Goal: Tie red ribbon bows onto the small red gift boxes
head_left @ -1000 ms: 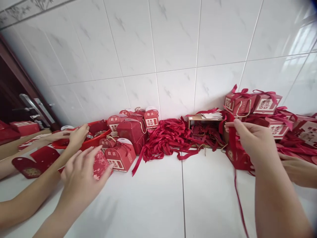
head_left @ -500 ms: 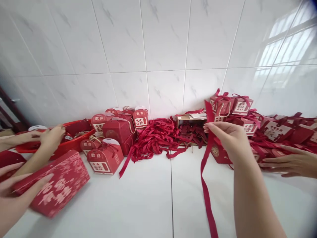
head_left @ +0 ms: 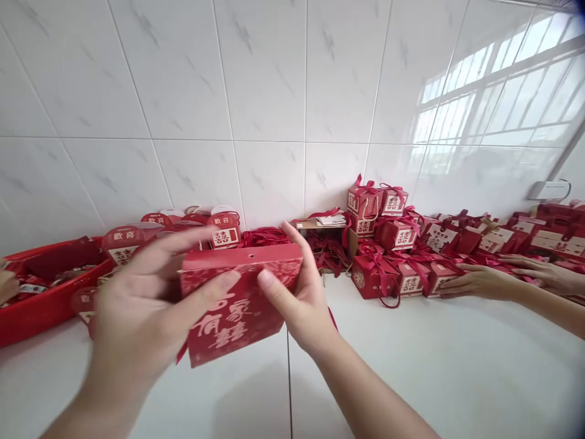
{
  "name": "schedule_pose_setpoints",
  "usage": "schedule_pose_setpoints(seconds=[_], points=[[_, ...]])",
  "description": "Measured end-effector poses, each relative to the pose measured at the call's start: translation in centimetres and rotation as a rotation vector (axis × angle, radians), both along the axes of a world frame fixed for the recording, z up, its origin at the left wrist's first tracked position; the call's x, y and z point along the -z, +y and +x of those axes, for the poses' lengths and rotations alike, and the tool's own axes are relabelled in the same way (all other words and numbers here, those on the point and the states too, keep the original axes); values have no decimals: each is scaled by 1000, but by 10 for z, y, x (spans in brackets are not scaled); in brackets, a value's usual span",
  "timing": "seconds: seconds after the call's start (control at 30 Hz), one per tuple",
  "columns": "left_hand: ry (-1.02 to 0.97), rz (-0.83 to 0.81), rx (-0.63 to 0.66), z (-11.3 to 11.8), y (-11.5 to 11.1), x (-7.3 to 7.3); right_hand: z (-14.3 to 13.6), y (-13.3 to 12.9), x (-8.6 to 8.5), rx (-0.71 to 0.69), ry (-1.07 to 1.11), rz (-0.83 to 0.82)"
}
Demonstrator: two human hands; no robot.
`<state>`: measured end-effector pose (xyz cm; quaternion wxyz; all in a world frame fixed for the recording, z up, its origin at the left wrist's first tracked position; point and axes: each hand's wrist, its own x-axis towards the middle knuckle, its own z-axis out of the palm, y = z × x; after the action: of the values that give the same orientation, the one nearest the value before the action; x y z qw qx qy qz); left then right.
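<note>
A red gift box [head_left: 256, 317] with pale lettering and a small hole near its top edge is held up in front of me, above the white table. My left hand [head_left: 150, 299] grips its left side, thumb across the front. My right hand [head_left: 301, 292] grips the right side, thumb also on the front face and fingers behind. Bits of dark red ribbon [head_left: 181, 352] show below the box's left edge and by my right wrist. Behind the box, most of a heap of red ribbons [head_left: 267, 236] is hidden.
A red basin [head_left: 50, 311] with small packets stands at the left, a co-worker's hand [head_left: 7, 283] at its edge. Small red boxes [head_left: 223, 235] stand by the wall. Ribbon-tied boxes [head_left: 375, 277] fill the right, where another person's hands [head_left: 479, 281] touch them. An open carton [head_left: 351, 241] holds ribbons.
My left hand has brought the box from the left to the middle. My right hand has moved left onto it; the long ribbon strip it held is now mostly hidden. The view has turned right.
</note>
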<state>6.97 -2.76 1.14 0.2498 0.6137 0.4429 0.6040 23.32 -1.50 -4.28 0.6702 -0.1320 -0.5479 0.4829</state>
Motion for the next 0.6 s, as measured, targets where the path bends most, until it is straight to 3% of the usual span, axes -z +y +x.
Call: schedule_pose_setpoints(seconds=[0.13, 0.3, 0.37, 0.43, 0.6], points=[[-130, 6, 201, 46, 18, 3, 4, 5, -3, 214, 175, -160], [-69, -57, 255, 54, 47, 10, 8, 34, 8, 230, 237, -231], [-58, -76, 225, 49, 58, 14, 15, 59, 22, 332, 111, -299], [-60, -68, 155, 41, 66, 14, 35, 90, 42, 607, -95, -431], [-154, 33, -121, 16, 71, 2, 122, 159, 96, 925, -278, -622]])
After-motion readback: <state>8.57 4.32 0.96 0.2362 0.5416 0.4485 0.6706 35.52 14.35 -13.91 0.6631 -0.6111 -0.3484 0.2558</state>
